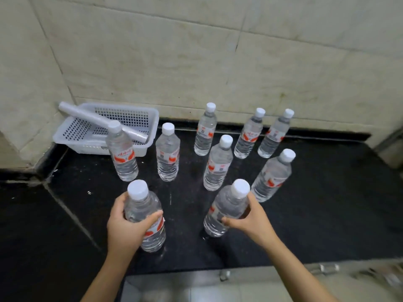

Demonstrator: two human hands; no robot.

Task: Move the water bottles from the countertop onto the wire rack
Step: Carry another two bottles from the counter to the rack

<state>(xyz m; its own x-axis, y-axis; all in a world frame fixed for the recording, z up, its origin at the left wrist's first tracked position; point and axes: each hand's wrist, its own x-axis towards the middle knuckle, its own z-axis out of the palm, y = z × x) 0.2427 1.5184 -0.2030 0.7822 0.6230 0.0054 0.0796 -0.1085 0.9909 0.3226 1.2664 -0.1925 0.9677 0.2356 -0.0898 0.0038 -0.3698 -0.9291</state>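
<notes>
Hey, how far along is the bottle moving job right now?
Nothing looks done: no wire rack is in view and all nine bottles stand on the countertop. In hand: the left hand grips the near-left bottle and the right hand grips the near-right bottle, both apparently not yet lifted. Left: those two plus seven untouched bottles behind them, one in front of the white basket.
</notes>
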